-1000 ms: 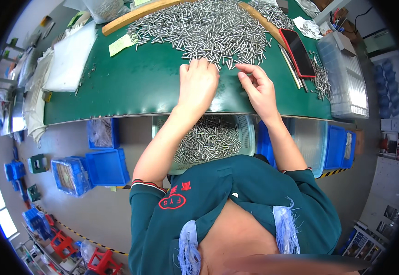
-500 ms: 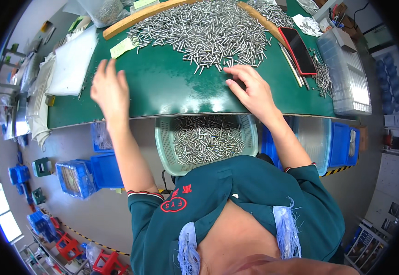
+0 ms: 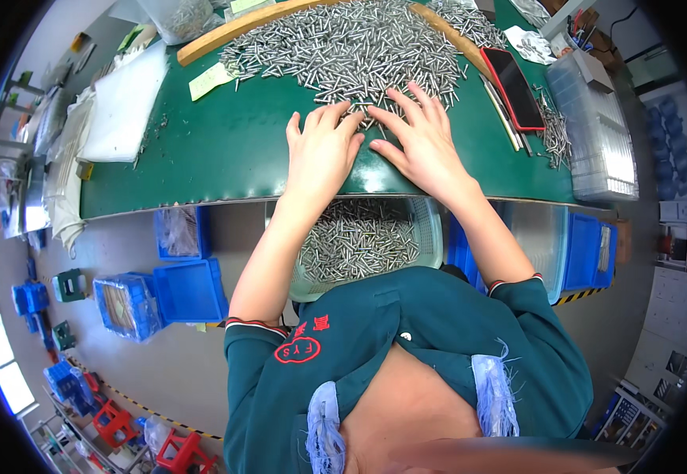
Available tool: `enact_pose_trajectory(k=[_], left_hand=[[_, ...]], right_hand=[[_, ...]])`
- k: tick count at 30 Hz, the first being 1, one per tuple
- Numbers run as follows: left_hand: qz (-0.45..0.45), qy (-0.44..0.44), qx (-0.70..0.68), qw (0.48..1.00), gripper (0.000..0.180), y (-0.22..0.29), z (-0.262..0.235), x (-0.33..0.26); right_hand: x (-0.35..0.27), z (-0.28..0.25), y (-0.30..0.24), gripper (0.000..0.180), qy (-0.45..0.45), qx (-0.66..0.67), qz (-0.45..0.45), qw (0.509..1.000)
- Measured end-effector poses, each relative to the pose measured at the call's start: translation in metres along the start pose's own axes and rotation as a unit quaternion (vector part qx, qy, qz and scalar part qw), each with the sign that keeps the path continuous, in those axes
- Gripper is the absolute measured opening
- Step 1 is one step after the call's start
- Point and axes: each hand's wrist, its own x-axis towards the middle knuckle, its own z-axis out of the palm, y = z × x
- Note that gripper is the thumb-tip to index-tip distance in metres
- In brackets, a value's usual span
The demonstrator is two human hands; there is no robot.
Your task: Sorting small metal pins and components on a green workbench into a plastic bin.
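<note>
A wide heap of small silvery metal pins (image 3: 351,47) lies on the green tabletop (image 3: 249,150). At the heap's near edge my left hand (image 3: 320,154) rests palm down, its fingers stretched toward the pins. Beside it, my right hand (image 3: 422,150) is spread, with its fingertips touching or just over the nearest pins. A few pins show in the narrow gap between the two hands; whatever lies under the palms is hidden. Below the table edge, in front of my body, a pale green basket (image 3: 432,237) holds many similar pins.
Wooden bars (image 3: 225,38) flank the heap. To the right lie a red-edged phone (image 3: 513,88), thin sticks, more pins and clear plastic trays (image 3: 592,126). A white foam sheet (image 3: 126,103) and a yellow-green note (image 3: 211,80) are on the left. Blue bins (image 3: 189,292) stand below.
My left hand has come from the left side of the table to the heap's near edge, beside my right hand. My right hand has shifted slightly, its fingers now more spread and extended.
</note>
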Motion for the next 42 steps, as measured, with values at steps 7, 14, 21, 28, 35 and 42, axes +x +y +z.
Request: enact_pose_trajectory(k=[7,14,21,28,35,42], left_hand=[[0.016,0.022,-0.049,0.998,0.027,-0.002,-0.011,-0.025],[0.003,0.054,-0.013,0.998,0.025,-0.007,-0.015,-0.027],[0.044,0.046,-0.071,0.995,0.015,0.015,-0.003,-0.009],[0.074,0.031,-0.063,0.995,0.013,0.018,0.002,-0.002],[0.032,0.092,-0.071,0.993,0.014,0.011,-0.005,0.003],[0.004,0.125,-0.112,0.986,0.016,0.004,-0.014,-0.005]], right_hand=[[-0.022,-0.014,-0.01,0.044,-0.025,0.051,-0.008,0.998],[-0.032,-0.019,-0.004,0.026,0.016,0.096,0.023,0.995],[-0.031,-0.017,-0.004,0.013,0.028,0.076,0.01,0.997],[-0.032,-0.019,0.002,0.01,0.029,0.088,0.027,0.995],[-0.006,-0.01,0.011,0.018,0.064,0.065,-0.007,0.996],[-0.001,-0.019,0.015,0.02,0.031,-0.001,-0.043,0.999]])
